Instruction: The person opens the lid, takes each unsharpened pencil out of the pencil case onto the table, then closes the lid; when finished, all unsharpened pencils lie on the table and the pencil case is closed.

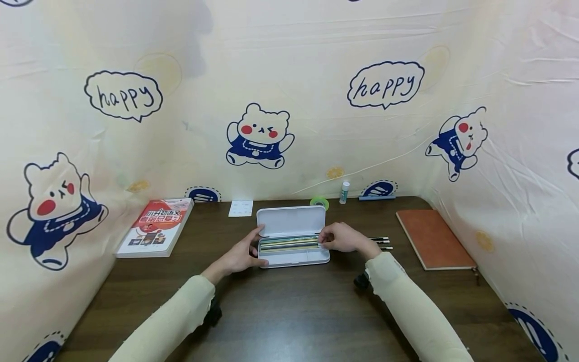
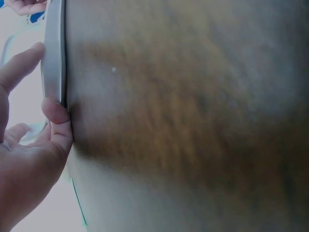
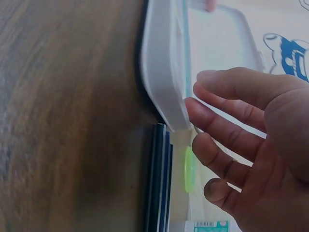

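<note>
While the left hand [image 1: 242, 256] steadies the open pencil case [image 1: 293, 242] mid-counter with relaxed fingers, the right hand [image 1: 340, 237] pinches pencils [image 1: 289, 243] lying inside. Packing seems underway; next, the loose pencils [image 1: 382, 243] beside the right wrist need collecting.

A smooth, matt white plastic pencil case [image 1: 291, 221] is seen on a dark wood-grain table [image 1: 289, 311] with a slight sheen. At ten o'clock from the case, a glossy paper book cover [image 1: 156, 226] is shown. At three o'clock, a matt, leather-like orange notebook [image 1: 434, 239] is seen. The surrounding walls are covered in wrinkled printed cloth [image 1: 316, 65].
</note>
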The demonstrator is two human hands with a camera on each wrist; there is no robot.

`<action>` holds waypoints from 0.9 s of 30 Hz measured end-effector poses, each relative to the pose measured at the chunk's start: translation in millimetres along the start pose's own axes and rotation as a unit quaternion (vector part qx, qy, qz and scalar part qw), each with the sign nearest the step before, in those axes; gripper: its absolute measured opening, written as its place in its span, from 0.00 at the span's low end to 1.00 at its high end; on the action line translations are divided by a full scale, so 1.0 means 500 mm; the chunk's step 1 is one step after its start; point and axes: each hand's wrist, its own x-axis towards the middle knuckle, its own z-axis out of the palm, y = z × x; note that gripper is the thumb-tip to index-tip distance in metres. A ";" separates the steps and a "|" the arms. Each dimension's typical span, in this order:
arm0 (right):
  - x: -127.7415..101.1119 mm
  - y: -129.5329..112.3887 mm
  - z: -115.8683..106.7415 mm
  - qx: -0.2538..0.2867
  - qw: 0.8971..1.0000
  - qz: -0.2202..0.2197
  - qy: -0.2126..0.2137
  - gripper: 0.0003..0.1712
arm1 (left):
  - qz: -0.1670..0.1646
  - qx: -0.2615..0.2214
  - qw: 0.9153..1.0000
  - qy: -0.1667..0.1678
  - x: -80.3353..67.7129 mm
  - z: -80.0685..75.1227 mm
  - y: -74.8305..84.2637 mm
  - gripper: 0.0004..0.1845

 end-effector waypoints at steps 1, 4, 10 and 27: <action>0.002 -0.001 0.002 -0.002 1.000 0.001 -0.003 0.04 | -0.002 -0.001 1.000 0.000 0.000 0.000 0.000 0.58; 0.006 -0.005 0.008 -0.006 1.000 0.004 -0.010 0.05 | -0.004 -0.001 1.000 0.000 0.000 0.002 0.001 0.58; 0.012 -0.012 0.012 -0.021 1.000 0.009 -0.009 0.06 | -0.001 -0.001 1.000 0.001 0.002 0.001 0.000 0.58; 0.019 -0.036 0.010 -0.036 0.998 0.037 -0.029 0.07 | -0.006 0.002 1.000 0.000 0.002 0.001 0.000 0.58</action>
